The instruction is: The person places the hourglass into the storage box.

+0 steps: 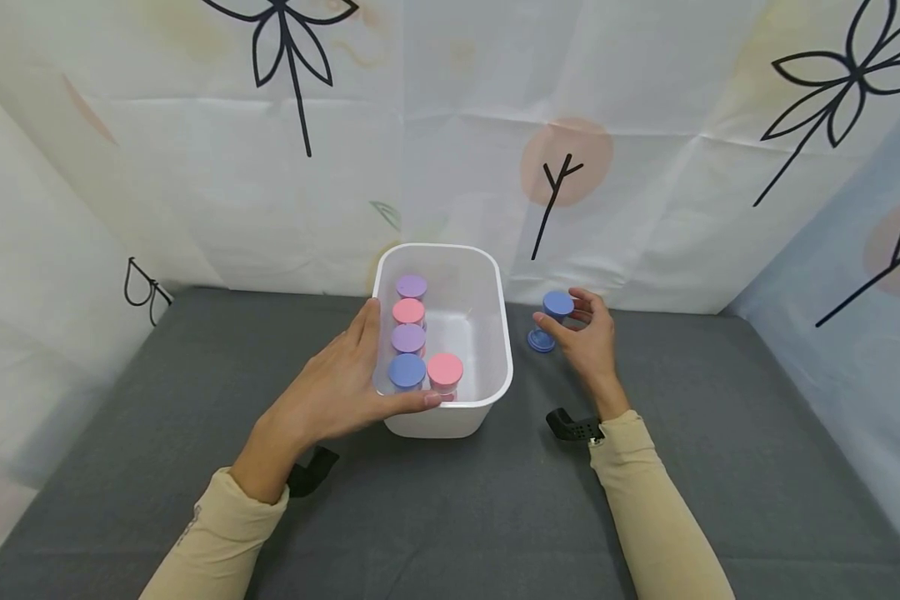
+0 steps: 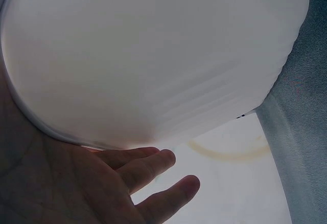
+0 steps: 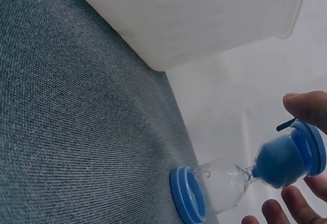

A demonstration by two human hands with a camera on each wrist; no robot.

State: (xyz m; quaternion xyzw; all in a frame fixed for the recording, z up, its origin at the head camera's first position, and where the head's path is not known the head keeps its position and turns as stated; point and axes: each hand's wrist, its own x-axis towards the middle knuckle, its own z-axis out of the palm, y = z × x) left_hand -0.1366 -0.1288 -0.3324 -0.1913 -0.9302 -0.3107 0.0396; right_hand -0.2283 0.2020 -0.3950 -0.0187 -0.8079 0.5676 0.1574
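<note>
On the dark cloth at the right stands a blue-capped hourglass [image 3: 278, 160]. Its blue sand is in the upper bulb, and its lower cap [image 1: 541, 340] meets the cloth. Around the upper cap are the thumb and fingers of my right hand [image 1: 591, 342], gripping it. My left hand [image 1: 337, 383] rests against the near left corner of a white plastic bin [image 1: 495, 358]. Its thumb lies along the front rim, while its fingers extend fairly straight along the outer left side. Inside are several hourglasses with purple [image 1: 412, 287], pink [image 1: 445, 369] and blue [image 1: 407, 371] caps, mostly lined up along the left wall.
A dark grey cloth [image 1: 435, 517] covers the table. White patterned fabric [image 1: 457, 158] hangs right behind the bin, with more at both sides. A black strap mount [image 1: 570, 427] is on my right wrist, and another [image 1: 311, 472] on my left.
</note>
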